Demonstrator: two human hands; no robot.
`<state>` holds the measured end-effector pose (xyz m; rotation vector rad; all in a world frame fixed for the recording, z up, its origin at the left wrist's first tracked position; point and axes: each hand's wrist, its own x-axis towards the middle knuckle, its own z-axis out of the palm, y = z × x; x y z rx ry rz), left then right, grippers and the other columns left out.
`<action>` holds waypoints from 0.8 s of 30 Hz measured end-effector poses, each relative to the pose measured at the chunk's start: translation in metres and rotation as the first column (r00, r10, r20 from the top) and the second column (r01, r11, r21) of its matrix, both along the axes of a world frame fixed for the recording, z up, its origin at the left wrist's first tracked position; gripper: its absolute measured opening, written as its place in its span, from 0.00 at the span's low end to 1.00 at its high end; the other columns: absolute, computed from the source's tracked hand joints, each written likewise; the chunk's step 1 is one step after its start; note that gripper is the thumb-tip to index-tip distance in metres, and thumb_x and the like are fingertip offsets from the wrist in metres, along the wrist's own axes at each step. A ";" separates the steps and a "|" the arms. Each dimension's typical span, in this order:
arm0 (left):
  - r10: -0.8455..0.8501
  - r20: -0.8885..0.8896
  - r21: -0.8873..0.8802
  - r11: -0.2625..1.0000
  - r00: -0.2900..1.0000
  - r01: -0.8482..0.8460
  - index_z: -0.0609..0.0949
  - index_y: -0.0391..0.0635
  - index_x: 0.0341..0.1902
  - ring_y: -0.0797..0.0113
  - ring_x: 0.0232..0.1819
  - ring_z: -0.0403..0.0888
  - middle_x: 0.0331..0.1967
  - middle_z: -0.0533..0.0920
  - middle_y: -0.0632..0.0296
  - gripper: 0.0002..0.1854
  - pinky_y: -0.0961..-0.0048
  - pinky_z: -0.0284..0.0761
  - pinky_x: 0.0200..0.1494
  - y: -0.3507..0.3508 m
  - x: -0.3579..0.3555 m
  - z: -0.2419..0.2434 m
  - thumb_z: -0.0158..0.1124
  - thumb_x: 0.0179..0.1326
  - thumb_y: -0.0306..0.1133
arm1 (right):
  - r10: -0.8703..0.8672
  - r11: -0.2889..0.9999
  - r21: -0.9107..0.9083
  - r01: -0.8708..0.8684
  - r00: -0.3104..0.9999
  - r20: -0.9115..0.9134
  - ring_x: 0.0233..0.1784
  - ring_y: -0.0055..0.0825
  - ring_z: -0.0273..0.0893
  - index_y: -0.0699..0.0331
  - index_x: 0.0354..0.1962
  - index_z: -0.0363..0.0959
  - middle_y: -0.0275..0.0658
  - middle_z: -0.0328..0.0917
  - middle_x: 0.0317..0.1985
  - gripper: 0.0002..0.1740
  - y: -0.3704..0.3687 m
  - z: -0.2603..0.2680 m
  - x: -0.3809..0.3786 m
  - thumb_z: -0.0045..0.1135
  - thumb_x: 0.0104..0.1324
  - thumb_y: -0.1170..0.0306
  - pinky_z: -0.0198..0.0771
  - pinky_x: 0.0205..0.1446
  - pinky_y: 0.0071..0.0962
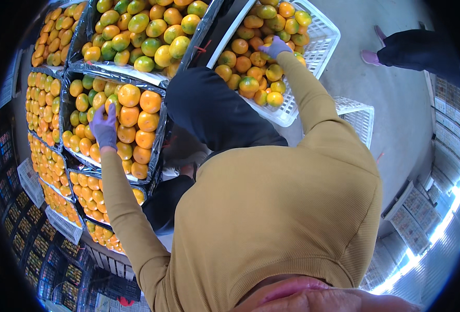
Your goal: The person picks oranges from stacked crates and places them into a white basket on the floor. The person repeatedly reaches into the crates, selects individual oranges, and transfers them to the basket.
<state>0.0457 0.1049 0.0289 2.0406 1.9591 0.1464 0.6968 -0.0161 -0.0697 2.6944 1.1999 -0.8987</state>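
Note:
My left hand [104,126], in a purple-grey glove, is over a box lined with black plastic [163,113] that holds orange and greenish mandarins. Its spread fingers touch a yellow-green mandarin [114,100]; whether they grip it is unclear. Large orange mandarins [129,116] stand in rows along the right side of this box. My right hand [277,48], gloved alike, reaches among loose mandarins [248,84] in a white plastic crate [323,43]. Its fingertips lie against the fruit there, and the palm side is hidden.
More lined boxes of mandarins [152,27] [45,93] adjoin on the left. Another white crate [364,121] stands on the concrete floor [401,113] at right. A person's legs [413,52] are at upper right. Stacked dark crates [39,249] fill the lower left.

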 end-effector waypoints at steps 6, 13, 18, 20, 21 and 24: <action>-0.065 -0.116 -0.067 0.996 0.991 0.057 0.71 0.58 0.75 0.37 0.55 0.83 0.56 0.85 0.42 0.37 0.53 0.70 0.65 0.003 0.024 0.020 0.55 0.68 0.64 | 0.140 0.988 -0.067 -0.138 0.990 0.026 0.68 0.44 0.77 0.61 0.66 0.72 0.51 0.76 0.67 0.51 0.010 0.005 -0.002 0.71 0.55 0.35 0.72 0.69 0.39; -0.101 -0.299 0.106 0.985 0.949 0.139 0.77 0.59 0.68 0.53 0.55 0.86 0.55 0.87 0.56 0.28 0.44 0.68 0.63 -0.004 0.039 0.006 0.51 0.70 0.57 | 0.517 0.726 0.683 0.079 0.593 -0.618 0.65 0.28 0.75 0.64 0.70 0.64 0.41 0.74 0.63 0.41 0.024 0.120 -0.067 0.74 0.64 0.65 0.70 0.70 0.29; -0.077 -0.270 0.222 0.965 0.960 0.140 0.77 0.59 0.68 0.58 0.63 0.80 0.61 0.84 0.59 0.31 0.46 0.62 0.66 -0.016 0.044 0.014 0.53 0.69 0.63 | 0.913 0.341 0.874 -0.346 0.342 -0.221 0.68 0.35 0.72 0.63 0.68 0.63 0.45 0.71 0.65 0.41 0.120 0.184 -0.236 0.75 0.60 0.67 0.71 0.69 0.33; -0.061 -0.246 0.210 0.971 0.967 0.115 0.76 0.59 0.68 0.56 0.62 0.79 0.59 0.85 0.59 0.32 0.48 0.62 0.66 -0.020 0.047 0.022 0.53 0.69 0.64 | 0.958 0.251 0.860 -0.445 0.244 -0.154 0.66 0.39 0.74 0.61 0.66 0.66 0.47 0.72 0.62 0.41 0.153 0.183 -0.311 0.75 0.58 0.66 0.72 0.68 0.34; -0.048 -0.246 0.172 0.981 0.968 0.092 0.76 0.59 0.68 0.56 0.61 0.80 0.57 0.85 0.59 0.32 0.49 0.62 0.65 -0.020 0.049 0.026 0.52 0.69 0.64 | 0.967 0.237 0.826 -0.511 0.206 -0.149 0.66 0.45 0.74 0.60 0.66 0.66 0.51 0.71 0.63 0.40 0.167 0.181 -0.344 0.75 0.58 0.64 0.72 0.69 0.37; -0.010 -0.193 0.058 0.998 0.981 0.021 0.79 0.59 0.62 0.58 0.60 0.81 0.51 0.88 0.61 0.30 0.51 0.62 0.63 -0.020 0.052 0.034 0.53 0.67 0.65 | 0.983 0.134 0.696 -0.705 0.186 -0.001 0.65 0.52 0.75 0.58 0.64 0.67 0.52 0.73 0.62 0.37 0.196 0.179 -0.404 0.73 0.59 0.62 0.73 0.68 0.42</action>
